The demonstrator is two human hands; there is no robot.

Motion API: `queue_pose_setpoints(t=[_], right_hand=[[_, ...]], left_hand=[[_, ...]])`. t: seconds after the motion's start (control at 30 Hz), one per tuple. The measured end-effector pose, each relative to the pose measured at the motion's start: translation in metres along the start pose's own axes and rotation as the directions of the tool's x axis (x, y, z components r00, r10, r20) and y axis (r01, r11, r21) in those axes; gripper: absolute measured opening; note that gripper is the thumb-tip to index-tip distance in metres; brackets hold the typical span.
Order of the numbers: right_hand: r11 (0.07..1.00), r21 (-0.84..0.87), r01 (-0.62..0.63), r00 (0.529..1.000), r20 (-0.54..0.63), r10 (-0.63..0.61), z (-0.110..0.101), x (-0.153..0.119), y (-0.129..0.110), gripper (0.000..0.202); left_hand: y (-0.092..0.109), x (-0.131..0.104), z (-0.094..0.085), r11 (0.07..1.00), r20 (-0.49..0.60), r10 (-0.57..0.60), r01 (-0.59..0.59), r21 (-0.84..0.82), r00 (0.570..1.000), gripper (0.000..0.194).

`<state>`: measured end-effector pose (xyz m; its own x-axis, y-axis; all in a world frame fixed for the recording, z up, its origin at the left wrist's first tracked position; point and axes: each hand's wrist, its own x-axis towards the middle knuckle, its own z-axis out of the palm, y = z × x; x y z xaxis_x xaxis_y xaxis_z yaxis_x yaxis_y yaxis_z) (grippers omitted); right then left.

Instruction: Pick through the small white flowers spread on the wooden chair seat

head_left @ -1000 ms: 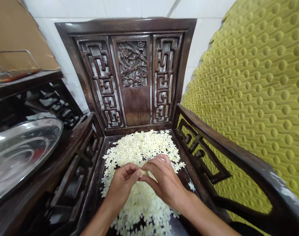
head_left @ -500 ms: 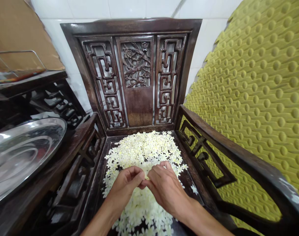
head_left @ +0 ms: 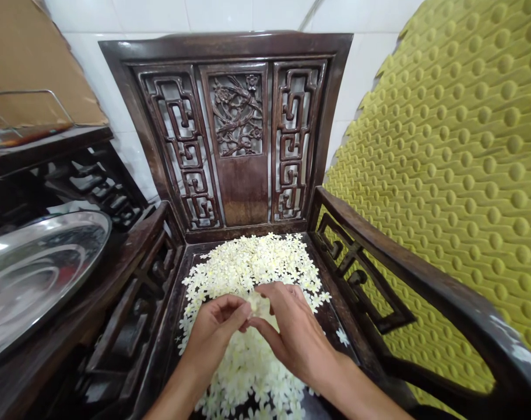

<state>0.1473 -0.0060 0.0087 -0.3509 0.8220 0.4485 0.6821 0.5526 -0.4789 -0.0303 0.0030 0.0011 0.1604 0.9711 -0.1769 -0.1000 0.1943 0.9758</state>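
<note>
Many small white-yellow flowers (head_left: 256, 262) lie spread over the seat of a dark carved wooden chair (head_left: 243, 192). Above them, my left hand (head_left: 224, 321) is closed, thumb pressed to its fingers; what it pinches is too small to make out. Close on its right, my right hand (head_left: 287, 326) is open, with the thumb apart from the curved fingers and the thumb tip near the left fingertips. Pale flowers show in the gap between its thumb and fingers. One loose flower (head_left: 342, 336) lies apart at the seat's right side.
A round shiny metal tray (head_left: 42, 274) rests at the left, by the chair's left armrest (head_left: 129, 256). The right armrest (head_left: 405, 256) runs beside a yellow-green bumpy mat (head_left: 466, 157). Behind the chair is a white tiled wall (head_left: 221, 14); brown cardboard (head_left: 33, 58) stands at the upper left.
My right hand has opened, its thumb and fingers parting where they were pinched together. My left hand stays closed. The whole view has shifted slightly.
</note>
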Motion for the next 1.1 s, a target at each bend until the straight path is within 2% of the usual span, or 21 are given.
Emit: queue_pose_setpoints(t=[0.03,0.13,0.23,0.33,0.43,0.53,0.63,0.73,0.9,0.97,1.1], right_hand=[[0.999,0.022,0.028,1.000,0.004,-0.028,-0.002,0.001,0.000,0.030],[0.993,0.056,0.105,0.993,0.041,-0.107,-0.006,0.004,0.000,0.021],[0.992,0.070,0.105,0.994,0.030,-0.108,-0.006,0.006,0.001,0.016],[0.992,0.067,0.103,0.994,0.020,-0.104,-0.004,0.006,0.001,0.008],[0.993,0.038,0.110,0.992,0.053,-0.112,0.003,0.003,0.001,0.014],[0.997,-0.009,0.080,0.992,0.101,-0.079,0.014,-0.003,0.003,0.018],[0.998,-0.048,0.033,0.984,0.176,-0.024,0.020,-0.008,0.001,0.019],[0.999,-0.042,0.009,0.978,0.207,0.000,0.017,-0.010,-0.003,0.017],[0.998,-0.056,-0.026,0.970,0.240,0.039,0.012,-0.006,-0.005,0.017],[0.998,-0.060,-0.032,0.971,0.234,0.045,0.011,-0.005,-0.003,0.018],[0.997,-0.048,-0.060,0.987,0.146,0.066,0.010,-0.004,-0.001,0.013]], left_hand=[[0.002,0.000,0.000,1.000,-0.019,0.014,-0.014,0.027,1.000,0.025],[0.006,0.001,0.000,0.993,-0.001,0.014,-0.014,0.119,1.000,0.025],[0.006,0.001,0.000,0.986,0.016,0.015,-0.017,0.165,1.000,0.026],[0.005,0.001,-0.002,0.990,0.033,-0.021,0.016,0.140,0.999,0.027],[0.002,0.002,-0.003,0.994,0.036,-0.088,0.086,0.066,0.995,0.028],[-0.002,0.003,-0.004,0.994,0.052,-0.102,0.100,0.052,0.993,0.029],[-0.007,0.003,-0.002,0.994,0.063,-0.044,0.038,0.102,0.997,0.030],[-0.009,0.003,-0.001,0.994,0.073,-0.001,-0.006,0.106,0.997,0.030],[-0.008,0.003,-0.001,0.997,0.076,-0.022,0.017,0.072,0.997,0.031],[-0.007,0.004,-0.001,0.998,0.079,-0.035,0.030,0.054,0.996,0.031],[-0.007,0.004,-0.001,0.999,0.089,-0.049,0.048,0.010,0.995,0.030]])
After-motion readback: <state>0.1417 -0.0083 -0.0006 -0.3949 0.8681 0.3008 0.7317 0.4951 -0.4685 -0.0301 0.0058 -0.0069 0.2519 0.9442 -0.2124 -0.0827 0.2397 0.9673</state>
